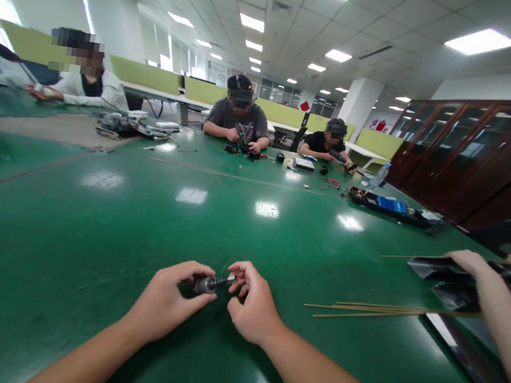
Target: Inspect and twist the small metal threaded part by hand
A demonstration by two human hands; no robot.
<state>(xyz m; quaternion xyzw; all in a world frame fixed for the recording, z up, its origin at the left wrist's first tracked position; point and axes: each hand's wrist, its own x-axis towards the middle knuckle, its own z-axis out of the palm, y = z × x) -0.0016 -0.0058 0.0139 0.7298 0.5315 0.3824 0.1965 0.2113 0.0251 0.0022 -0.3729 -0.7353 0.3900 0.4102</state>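
Low over the green table, my left hand [167, 297] is closed on a dark metal cylindrical part [207, 285] with a thin stepped shaft pointing right. Its thumb and index finger grip the thick end from either side. My right hand [252, 303] is curled around the far end of the shaft, where a small pale tip [231, 277] shows by the index finger. Whether the right fingers pinch this tip or only touch it is hard to see, as they partly hide it.
Thin rods [363, 307] and dark glossy sheet pieces [461, 357] lie at right, under another person's arm [496, 317]. A black tray [397, 207] of parts and a bottle [379, 175] stand farther back. Several people sit around the green table [145, 220].
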